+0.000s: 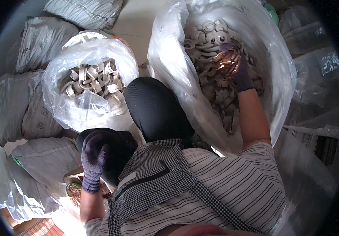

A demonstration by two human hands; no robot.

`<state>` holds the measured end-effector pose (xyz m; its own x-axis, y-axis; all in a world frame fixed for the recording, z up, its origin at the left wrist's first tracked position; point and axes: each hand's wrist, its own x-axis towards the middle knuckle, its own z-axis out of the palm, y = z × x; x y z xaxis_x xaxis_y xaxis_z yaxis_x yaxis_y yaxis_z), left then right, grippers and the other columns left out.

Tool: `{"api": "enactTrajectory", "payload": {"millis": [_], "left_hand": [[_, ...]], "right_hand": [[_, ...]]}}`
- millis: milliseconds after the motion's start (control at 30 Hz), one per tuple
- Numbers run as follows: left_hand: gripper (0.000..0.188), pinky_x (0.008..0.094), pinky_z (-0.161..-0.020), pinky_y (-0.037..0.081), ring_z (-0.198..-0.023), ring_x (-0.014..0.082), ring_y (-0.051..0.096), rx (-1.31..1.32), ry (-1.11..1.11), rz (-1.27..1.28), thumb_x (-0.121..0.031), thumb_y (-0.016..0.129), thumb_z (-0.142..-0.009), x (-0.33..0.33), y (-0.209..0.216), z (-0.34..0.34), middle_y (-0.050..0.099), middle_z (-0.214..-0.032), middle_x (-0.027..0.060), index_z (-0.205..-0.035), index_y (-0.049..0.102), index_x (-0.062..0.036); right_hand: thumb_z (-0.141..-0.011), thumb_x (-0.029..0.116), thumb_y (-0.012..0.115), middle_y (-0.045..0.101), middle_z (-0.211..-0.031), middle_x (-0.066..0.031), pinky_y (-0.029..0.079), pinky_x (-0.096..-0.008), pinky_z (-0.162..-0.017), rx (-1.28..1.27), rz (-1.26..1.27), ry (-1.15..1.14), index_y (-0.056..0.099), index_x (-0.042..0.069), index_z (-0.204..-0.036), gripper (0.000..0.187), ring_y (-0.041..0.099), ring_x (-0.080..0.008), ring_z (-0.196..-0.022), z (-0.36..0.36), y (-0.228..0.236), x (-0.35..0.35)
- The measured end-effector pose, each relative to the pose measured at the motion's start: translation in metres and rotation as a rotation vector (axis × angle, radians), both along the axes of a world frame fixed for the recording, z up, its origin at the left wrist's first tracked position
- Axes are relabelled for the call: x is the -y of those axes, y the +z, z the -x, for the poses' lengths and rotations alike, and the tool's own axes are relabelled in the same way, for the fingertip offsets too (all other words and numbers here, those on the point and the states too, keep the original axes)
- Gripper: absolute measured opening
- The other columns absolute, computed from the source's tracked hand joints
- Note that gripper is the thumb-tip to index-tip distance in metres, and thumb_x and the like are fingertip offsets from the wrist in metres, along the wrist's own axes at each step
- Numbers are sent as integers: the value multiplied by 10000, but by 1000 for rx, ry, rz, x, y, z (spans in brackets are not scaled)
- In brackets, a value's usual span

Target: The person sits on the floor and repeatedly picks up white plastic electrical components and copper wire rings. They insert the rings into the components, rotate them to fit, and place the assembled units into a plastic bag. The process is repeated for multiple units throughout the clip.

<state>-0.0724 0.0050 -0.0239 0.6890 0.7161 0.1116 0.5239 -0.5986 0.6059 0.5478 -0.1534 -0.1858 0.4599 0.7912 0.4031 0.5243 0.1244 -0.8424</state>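
The pale, smooth floor (133, 27) carries a smaller open plastic bag (53, 92) on the left and a larger open plastic bag (165, 47) on the right, with stuffed grey sacks (45, 39) beside and beyond the smaller bag.

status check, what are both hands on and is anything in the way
Right hand holding coppery strands over grey rings. Left hand on left knee. Bag's plastic sides around right hand, none across it.

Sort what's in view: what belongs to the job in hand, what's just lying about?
Belonging, apparently: right gloved hand; coppery strands in it; pale curved parts; large plastic bag; smaller plastic bag of similar parts.

Lying about, apparently: grey sacks; clear plastic at right.
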Motion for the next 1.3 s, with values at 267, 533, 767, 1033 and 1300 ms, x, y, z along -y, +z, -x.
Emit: {"api": "enactTrajectory", "payload": {"millis": [267,533,767,1033,1300], "left_hand": [[454,500,-1067,422,-1206,407,543,-252,167,-328,-148,761,-811,-72,-34,45,608,-1260,206,-1233,632,-42],[885,450,-1141,382,-1323,376,494,284,-183,11,-240,854,-783,-113,-31,-209,499,-1434,252,-1476,396,64],[1067,393,-1155,393,-1337,376,519,-123,60,78,-590,832,-728,-154,-85,-456,545,-1385,295,-1447,411,77],[206,345,-893,520,-960,239,667,135,-332,425,-147,570,-899,-104,-65,-422,718,-989,150,-949,742,-46],[561,338,-958,512,-1030,222,669,299,-289,1144,-70,614,-724,13,9,-315,698,-1153,130,-1273,621,47]], "right_hand": [[-988,205,584,755,-1034,-80,569,-349,-866,144,566,-253,740,73,-1058,216,700,-223,-941,-56,-42,-39],[-1013,253,571,744,-1034,-96,569,-361,-866,-355,471,39,737,62,-1068,259,696,-243,-937,-35,-96,-116],[-1021,272,556,738,-1023,-108,574,-371,-854,-1490,219,-93,728,51,-1074,285,695,-249,-925,125,-195,-47],[-1031,294,540,732,-1009,-122,580,-382,-839,-1736,170,-134,717,38,-1082,315,695,-256,-912,142,-229,18],[-1040,316,523,726,-996,-136,587,-393,-825,-1828,111,-123,707,25,-1089,347,694,-263,-898,171,-255,26]]}}
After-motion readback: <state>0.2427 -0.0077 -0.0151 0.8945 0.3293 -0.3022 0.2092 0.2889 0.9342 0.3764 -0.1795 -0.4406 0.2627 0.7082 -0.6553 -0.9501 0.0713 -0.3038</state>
